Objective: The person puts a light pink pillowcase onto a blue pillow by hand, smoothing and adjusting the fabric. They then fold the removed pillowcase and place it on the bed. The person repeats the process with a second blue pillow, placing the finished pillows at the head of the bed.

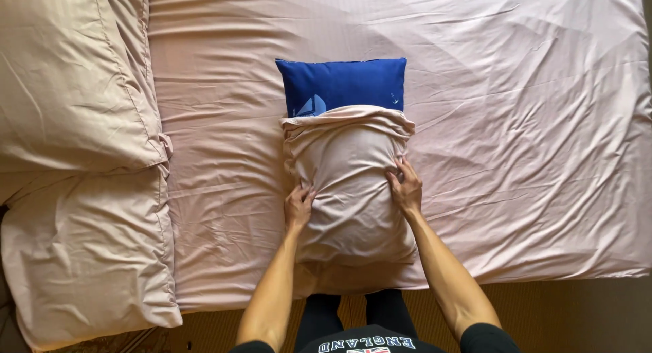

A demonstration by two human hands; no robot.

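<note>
A blue pillow [343, 83] lies on the bed, its near part inside a beige pillowcase [350, 190]. The case's open end is bunched just below the exposed blue part. My left hand [298, 207] presses on the left side of the case, fingers gripping the fabric. On the right side my right hand [406, 186] holds the cloth with its fingers curled on it.
A wrinkled pink-beige sheet [516, 135] covers the bed. Two large beige pillows, one at the far left [68, 81] and one nearer [88, 251], lie on the left. The bed's near edge runs by my legs, with brown floor [577, 315] beyond.
</note>
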